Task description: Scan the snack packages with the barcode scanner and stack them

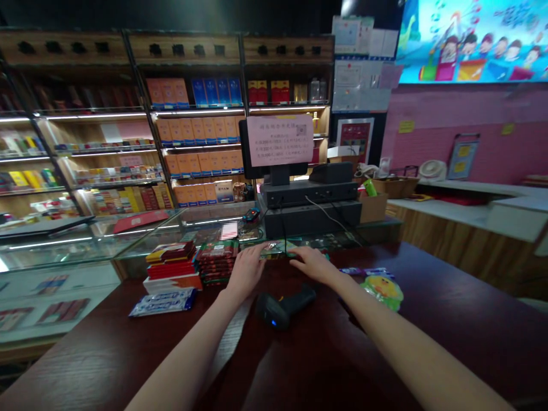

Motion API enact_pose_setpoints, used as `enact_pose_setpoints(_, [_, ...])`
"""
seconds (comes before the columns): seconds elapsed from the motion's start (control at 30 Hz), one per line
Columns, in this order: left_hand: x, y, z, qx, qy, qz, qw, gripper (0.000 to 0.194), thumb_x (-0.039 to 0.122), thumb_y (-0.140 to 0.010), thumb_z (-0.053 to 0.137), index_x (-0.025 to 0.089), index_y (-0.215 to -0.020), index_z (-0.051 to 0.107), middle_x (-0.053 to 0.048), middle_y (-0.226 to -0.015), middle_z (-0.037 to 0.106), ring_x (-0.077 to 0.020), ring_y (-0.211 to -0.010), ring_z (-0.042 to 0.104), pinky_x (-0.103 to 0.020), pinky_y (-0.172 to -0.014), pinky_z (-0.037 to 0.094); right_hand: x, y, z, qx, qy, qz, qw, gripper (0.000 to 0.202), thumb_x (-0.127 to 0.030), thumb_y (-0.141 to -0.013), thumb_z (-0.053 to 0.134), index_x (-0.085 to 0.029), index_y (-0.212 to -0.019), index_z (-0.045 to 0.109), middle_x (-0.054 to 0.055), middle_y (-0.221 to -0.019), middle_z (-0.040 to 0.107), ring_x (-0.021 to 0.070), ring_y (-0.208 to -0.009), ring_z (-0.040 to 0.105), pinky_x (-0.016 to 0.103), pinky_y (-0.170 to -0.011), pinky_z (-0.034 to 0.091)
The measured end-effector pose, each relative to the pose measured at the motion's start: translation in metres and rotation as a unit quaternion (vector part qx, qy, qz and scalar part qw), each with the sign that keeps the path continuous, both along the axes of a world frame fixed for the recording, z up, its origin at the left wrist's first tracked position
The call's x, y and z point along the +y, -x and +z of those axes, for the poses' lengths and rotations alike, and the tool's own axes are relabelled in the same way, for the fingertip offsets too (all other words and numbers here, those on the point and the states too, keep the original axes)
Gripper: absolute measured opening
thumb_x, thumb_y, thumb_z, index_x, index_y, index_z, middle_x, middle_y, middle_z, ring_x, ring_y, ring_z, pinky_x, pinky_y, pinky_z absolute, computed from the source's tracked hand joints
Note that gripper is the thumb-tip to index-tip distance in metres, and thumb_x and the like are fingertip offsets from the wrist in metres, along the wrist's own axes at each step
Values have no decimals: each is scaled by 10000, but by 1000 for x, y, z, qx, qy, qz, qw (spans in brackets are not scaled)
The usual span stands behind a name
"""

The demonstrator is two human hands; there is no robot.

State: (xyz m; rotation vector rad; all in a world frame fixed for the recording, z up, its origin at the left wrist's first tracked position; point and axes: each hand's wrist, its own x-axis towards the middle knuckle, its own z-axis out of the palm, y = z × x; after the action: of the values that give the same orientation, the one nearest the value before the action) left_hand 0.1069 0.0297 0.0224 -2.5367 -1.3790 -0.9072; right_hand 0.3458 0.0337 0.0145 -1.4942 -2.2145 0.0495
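Both my hands reach to the far edge of the dark wooden counter (162,354). My left hand (249,267) stretches its fingers forward beside a stack of red-and-green packets (217,264). My right hand (313,264) is opposite, with its thumb apart from the fingers. Between them lies a flat, light green item (275,247), its kind unclear; the fingertips are at or near it, but contact is hard to make out. A black barcode scanner (280,308) with a blue light lies nearer to me, below both hands.
Left are a stack of red and yellow packs (173,265) and blue-white packets (165,301). A yellow-green duck-shaped packet (383,292) and a purple packet (368,271) lie right. Behind stand a glass display case (197,220), a cash register (310,194) and stocked shelves (201,131).
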Motion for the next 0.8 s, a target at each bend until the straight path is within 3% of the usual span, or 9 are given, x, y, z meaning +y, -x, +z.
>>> enact_pose_setpoints(0.13, [7,-25,-2,31,29,-28,999,464,167,-922,504,254,-1376,466,-69,-1379,590,-221,-1252,551,-392,-1055,414,-1,-25,-2,8,18,-12,1000,381,-294,-901,601,-247,-1276,648,69,-1249,703,238,-1127,653,359,-996,462])
enact_pose_setpoints(0.43, [25,-77,-2,117,102,-50,987,480,226,-912,518,231,-1386,450,-95,-1376,588,-265,-1285,533,-412,-1074,403,-1,-68,-7,-17,72,-62,995,383,-316,-894,599,-284,-1270,663,50,-1267,699,258,-1183,631,326,-996,443])
enact_pose_setpoints(0.8, [60,-131,-16,186,183,-29,965,522,254,-909,511,153,-1413,419,-189,-1250,647,-311,-1211,596,-419,-971,474,13,-107,-9,-84,158,-130,975,413,-363,-879,614,-283,-1283,647,99,-1251,701,324,-1174,638,424,-949,469])
